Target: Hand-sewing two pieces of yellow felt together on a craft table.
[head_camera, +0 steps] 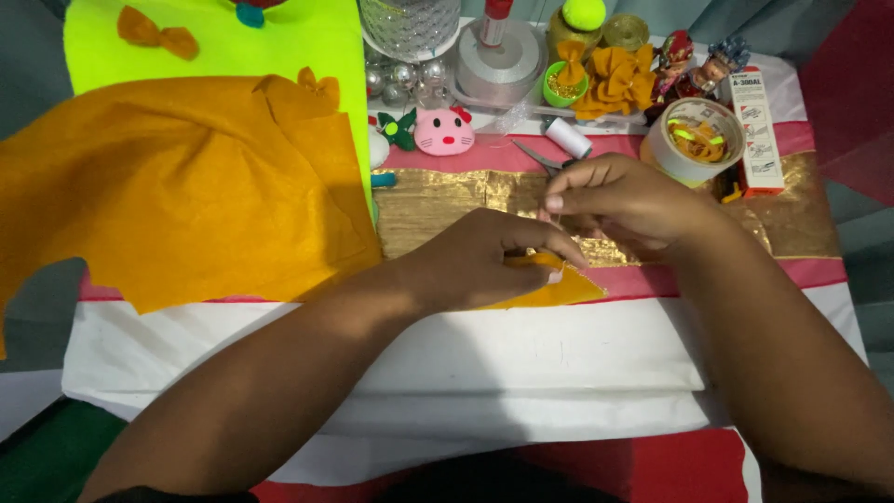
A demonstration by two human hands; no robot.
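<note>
Seen from the head camera, a small orange felt piece (559,287), flat with a pointed right corner, lies at frame centre on a striped cloth (521,345). The left hand (484,261) presses it down, fingers curled closed on it. The right hand (619,200) hovers just above, thumb and forefinger pinched; what they hold is too small to tell. A large soft orange felt sheet (177,186) fills the upper left; scissors (545,158), a tape roll (697,140) and a pink cat-face plush (443,130) sit along the top.
</note>
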